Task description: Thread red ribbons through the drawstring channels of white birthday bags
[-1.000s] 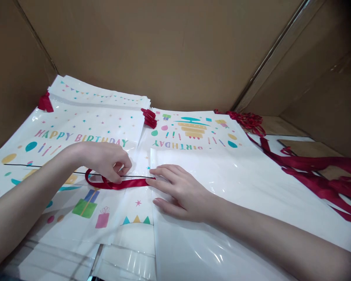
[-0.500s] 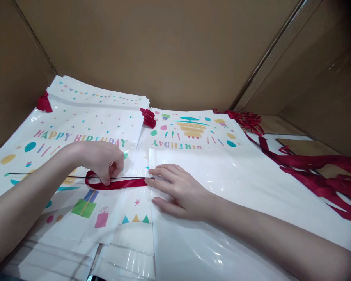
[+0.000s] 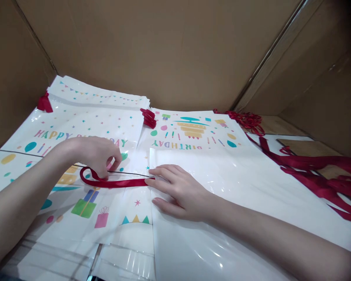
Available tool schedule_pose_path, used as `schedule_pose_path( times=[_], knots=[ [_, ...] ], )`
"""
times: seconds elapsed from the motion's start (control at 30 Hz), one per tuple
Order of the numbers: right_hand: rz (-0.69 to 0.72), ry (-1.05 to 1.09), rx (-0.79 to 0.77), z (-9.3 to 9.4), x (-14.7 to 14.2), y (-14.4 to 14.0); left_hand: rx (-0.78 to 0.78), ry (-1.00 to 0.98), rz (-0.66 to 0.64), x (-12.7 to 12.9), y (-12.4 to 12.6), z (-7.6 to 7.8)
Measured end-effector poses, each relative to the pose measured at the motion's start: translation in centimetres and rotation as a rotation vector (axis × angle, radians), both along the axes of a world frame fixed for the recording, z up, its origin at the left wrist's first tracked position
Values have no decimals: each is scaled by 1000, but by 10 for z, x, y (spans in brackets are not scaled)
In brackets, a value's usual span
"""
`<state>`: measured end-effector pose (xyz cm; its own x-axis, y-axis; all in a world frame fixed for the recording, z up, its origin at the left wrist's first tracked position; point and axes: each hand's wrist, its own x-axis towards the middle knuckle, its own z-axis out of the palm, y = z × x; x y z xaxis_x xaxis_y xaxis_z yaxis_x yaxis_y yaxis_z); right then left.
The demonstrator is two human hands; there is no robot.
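Note:
My left hand (image 3: 98, 156) pinches a thin dark rod (image 3: 14, 153) that runs left from its fingers, together with the looped end of a red ribbon (image 3: 119, 182). The ribbon lies across a white "Happy Birthday" printed plastic bag (image 3: 84, 207) and ends at the edge of the plain white bag (image 3: 236, 187) on the right. My right hand (image 3: 178, 191) lies flat on that plain bag, fingers spread, its fingertips pressing the bag's left edge where the ribbon enters.
A stack of printed birthday bags (image 3: 84, 121) with red ribbon ends (image 3: 148, 117) lies at the back left. Another printed bag (image 3: 193, 132) lies upside down behind my right hand. A pile of loose red ribbons (image 3: 316, 171) sits at the right. Cardboard walls (image 3: 163, 50) enclose the space.
My left hand has drawn the rod and the ribbon loop leftward and slightly up; the rod's far end has risen. My right hand has stayed pressed on the bag.

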<state>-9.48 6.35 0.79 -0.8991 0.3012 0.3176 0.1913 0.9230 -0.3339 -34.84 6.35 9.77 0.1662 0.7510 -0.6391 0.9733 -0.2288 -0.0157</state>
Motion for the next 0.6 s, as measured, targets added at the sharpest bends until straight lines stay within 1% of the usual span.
schedule_pose_path(
  times=[0.17,0.3,0.47,0.53,0.6],
  knots=[
    [6,1,8,-1,-1,0,-14,13,-27,1,0,-1],
    [8,2,10,-1,-1,1,-37,-24,-10,-3,0,0],
    [3,-11,10,0,0,1,-65,-203,-45,-5,1,0],
    [5,-10,13,0,-1,0,-59,-288,-82,0,2,-3],
    [6,-8,18,1,-1,0,-13,-365,-130,9,1,-10]
  ],
)
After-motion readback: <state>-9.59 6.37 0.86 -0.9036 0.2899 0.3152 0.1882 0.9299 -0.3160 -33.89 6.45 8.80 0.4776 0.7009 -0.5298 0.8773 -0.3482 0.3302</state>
